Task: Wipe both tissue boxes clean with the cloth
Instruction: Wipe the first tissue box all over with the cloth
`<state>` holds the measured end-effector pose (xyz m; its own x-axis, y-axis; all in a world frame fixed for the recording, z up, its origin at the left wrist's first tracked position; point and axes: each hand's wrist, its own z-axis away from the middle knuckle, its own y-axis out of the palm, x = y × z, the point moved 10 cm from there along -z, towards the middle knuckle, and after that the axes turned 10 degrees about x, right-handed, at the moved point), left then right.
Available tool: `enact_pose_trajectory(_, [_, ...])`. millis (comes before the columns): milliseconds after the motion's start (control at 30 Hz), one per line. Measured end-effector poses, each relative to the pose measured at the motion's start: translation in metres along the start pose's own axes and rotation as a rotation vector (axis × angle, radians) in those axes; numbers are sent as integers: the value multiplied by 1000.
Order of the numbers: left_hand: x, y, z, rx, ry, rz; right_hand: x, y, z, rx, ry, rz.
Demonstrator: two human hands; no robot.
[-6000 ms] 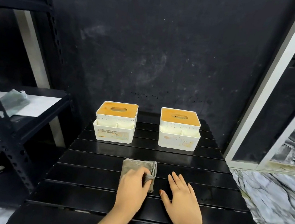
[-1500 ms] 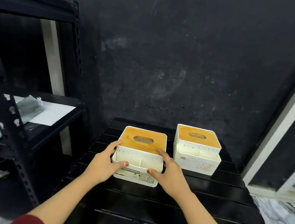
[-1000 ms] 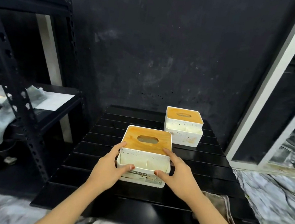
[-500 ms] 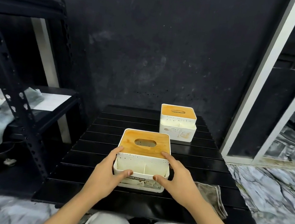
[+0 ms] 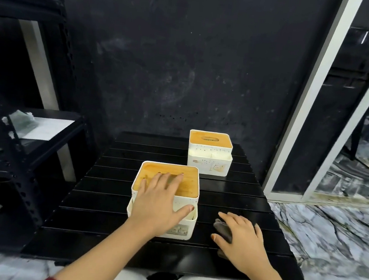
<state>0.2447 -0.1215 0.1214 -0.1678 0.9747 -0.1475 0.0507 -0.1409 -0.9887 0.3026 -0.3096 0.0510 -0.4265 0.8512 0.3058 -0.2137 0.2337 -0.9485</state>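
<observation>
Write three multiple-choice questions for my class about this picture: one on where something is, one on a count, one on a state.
1. Where is the cloth?
A. On the table, under the right hand
B. On the far tissue box
C. On the shelf

2. How many tissue boxes stand on the table?
A. One
B. Two
C. Three

3. What is the left hand doing?
A. Hanging off the table
B. Resting flat on the near tissue box
C. Wiping with the cloth

Answers:
1 A, the cloth shows beneath the right hand's fingers.
2 B, the near box and the far tissue box.
3 B, its fingers lie spread across the wooden lid.
</observation>
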Motion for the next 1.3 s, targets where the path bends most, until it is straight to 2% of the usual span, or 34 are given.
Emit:
enact_pose_trajectory(267, [-17,16,-24,81,-19,-58,-10,11,2,3,69,66])
enact_pose_trajectory(567, [-24,16,-32,61,-23,-12,2,6,5,-226,-64,156])
enact_pose_trajectory(767, [-23,14,-34,56,-31,22,10,3,6,-218,-153,129])
enact_pose_trajectory(967, [-21,10,-33,37,-61,83,0,6,-3,-154,-110,-2])
enact_pose_trajectory(1100, [-5,-8,-32,-60,-86,262,12,-17,-7,-192,-167,-329])
enact_pose_trajectory(1200, [9,-24,-28,-176,-74,592,33,-46,-10,-241,-242,-507])
enact_pose_trajectory(1300, [17,-34,-22,-284,-31,874,60,-79,-8,-319,-319,-545])
